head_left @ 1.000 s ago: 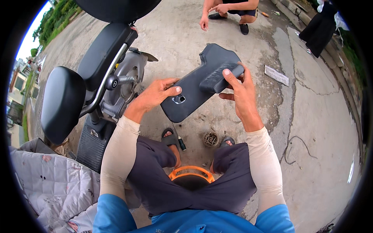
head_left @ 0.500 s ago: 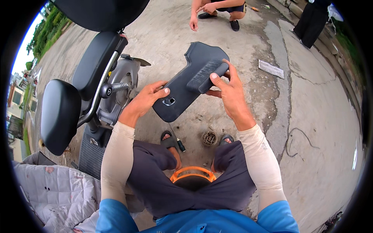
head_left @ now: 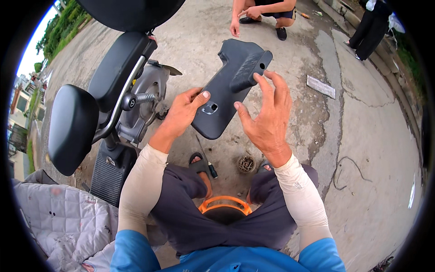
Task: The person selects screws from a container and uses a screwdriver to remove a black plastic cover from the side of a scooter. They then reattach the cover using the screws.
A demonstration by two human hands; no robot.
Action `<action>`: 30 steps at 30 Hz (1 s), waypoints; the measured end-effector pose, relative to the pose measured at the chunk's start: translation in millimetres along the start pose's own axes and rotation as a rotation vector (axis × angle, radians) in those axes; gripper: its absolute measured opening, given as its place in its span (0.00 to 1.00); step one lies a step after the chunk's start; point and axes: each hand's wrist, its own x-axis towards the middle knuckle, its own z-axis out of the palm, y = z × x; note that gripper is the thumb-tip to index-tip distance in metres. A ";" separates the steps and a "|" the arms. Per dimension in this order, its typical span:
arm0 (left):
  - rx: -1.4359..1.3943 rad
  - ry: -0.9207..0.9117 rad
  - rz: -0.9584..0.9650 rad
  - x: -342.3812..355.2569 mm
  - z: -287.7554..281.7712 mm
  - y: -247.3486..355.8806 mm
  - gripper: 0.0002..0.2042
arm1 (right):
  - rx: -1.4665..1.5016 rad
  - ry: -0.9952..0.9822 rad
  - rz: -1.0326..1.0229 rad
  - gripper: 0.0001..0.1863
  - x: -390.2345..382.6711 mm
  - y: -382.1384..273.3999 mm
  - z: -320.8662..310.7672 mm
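Observation:
A black plastic cover panel [head_left: 219, 99] is held up in front of me, tilted, with a ribbed raised block on its right side. A worn hole shows at its lower end and a small round hole at the block's upper corner. My left hand [head_left: 181, 115] grips the lower left edge, thumb on top and fingers behind. At the right edge, my right hand [head_left: 270, 115] is open with fingers spread; its index fingertip is at the raised block, and I cannot tell whether it touches. Below lie a screwdriver [head_left: 212, 170] and a round container of screws [head_left: 246, 164].
A scooter with black padded seats [head_left: 118, 68] stands at left, beside a quilted cover [head_left: 68, 222]. I sit over an orange-rimmed stool [head_left: 225, 199]. A person [head_left: 267, 10] squats ahead; another [head_left: 371, 29] stands far right. A pale flat slab [head_left: 321, 87] and a wire [head_left: 337, 174] lie at right.
My right hand has loosened from the panel's raised block and spread its fingers. The panel has turned slightly, bringing the block's small hole into sight. My left hand keeps its hold.

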 end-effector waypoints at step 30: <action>0.293 0.233 0.115 -19.9 26.2 15.4 0.24 | -0.001 -0.020 -0.002 0.37 3.3 0.6 32.4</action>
